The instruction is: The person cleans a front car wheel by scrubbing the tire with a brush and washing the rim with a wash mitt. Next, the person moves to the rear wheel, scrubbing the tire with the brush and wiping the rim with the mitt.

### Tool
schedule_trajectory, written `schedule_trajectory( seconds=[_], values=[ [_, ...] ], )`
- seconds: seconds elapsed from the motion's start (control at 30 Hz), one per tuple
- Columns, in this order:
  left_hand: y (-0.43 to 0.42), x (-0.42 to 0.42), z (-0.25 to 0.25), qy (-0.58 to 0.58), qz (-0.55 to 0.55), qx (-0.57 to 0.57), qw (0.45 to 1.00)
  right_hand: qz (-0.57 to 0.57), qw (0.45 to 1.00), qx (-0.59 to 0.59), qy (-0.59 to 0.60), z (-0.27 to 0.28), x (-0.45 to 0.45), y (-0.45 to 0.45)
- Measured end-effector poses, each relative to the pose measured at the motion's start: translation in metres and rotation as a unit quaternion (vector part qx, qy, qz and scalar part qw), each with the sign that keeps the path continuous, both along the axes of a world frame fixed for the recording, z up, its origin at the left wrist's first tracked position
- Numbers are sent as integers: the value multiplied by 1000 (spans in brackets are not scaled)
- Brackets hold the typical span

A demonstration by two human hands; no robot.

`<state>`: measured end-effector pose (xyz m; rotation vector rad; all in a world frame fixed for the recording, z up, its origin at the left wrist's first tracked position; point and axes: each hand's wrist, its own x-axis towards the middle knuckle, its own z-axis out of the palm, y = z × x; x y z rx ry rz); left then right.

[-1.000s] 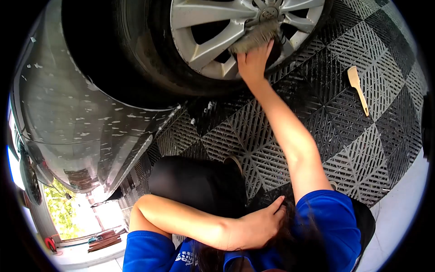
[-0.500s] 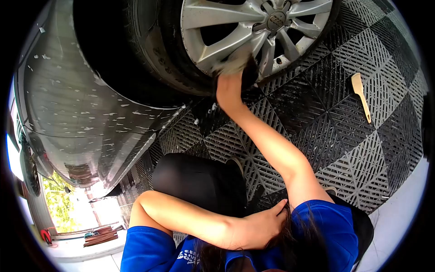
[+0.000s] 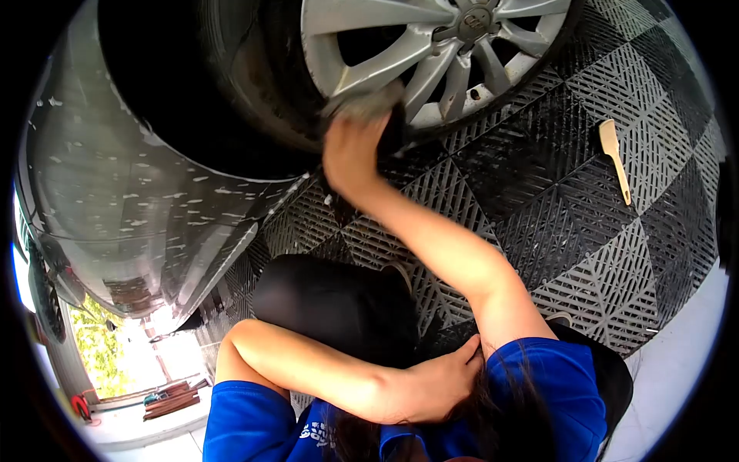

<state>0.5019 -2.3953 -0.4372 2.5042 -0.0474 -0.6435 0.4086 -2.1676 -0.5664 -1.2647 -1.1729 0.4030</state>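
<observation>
My right hand (image 3: 352, 154) is closed over a soft grey-and-black pad (image 3: 368, 102), blurred by motion, so its exact kind is unclear. The pad lies against the lower left edge of the silver wheel rim (image 3: 385, 65), by the black tyre (image 3: 262, 85). My left arm is folded across my body. At its end, my left hand (image 3: 439, 389) rests against my right upper arm, thumb stretched out; hair and the sleeve hide its other fingers.
A cream-handled brush or scraper (image 3: 615, 160) lies on the black-and-grey grated floor tiles (image 3: 554, 146) at the right. The dark car body (image 3: 154, 200), spotted with foam, fills the left side. My bent knee (image 3: 331, 308) is below the wheel.
My right hand has moved left along the lower part of the wheel with the pad, toward the tyre. The left hand stays in place. The view has shifted slightly.
</observation>
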Motion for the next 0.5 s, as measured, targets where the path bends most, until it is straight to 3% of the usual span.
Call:
schedule_trajectory(
  seconds=[0.03, 0.07, 0.13, 0.23, 0.27, 0.33, 0.4, 0.5],
  values=[
    [-1, -1, -1, 14, -4, 2, 1000, 11, 990, -7, 143, 5, 10, 13],
    [3, 0, 3, 17, 1, 2, 1000, 43, 989, -57, 130, 6, 23, 14],
    [9, 4, 16, 36, -26, 46, 998, 94, 993, -40, 64, -4, 21, 12],
    [11, 0, 13, 17, -25, 40, 999, 42, 995, -5, -88, 8, 4, -21],
    [14, 3, 14, 17, -27, 37, 999, 162, 986, -24, -19, 8, 5, -29],
    [20, 8, 15, 62, -78, 10, 995, 23, 991, 9, -129, -14, -3, -9],
    [10, 6, 9, 42, -51, 20, 998, 78, 989, 9, -128, -12, 22, 2],
    [0, 7, 2, 21, -23, 32, 999, 74, 989, 15, -131, -17, 23, 1]
  ],
)
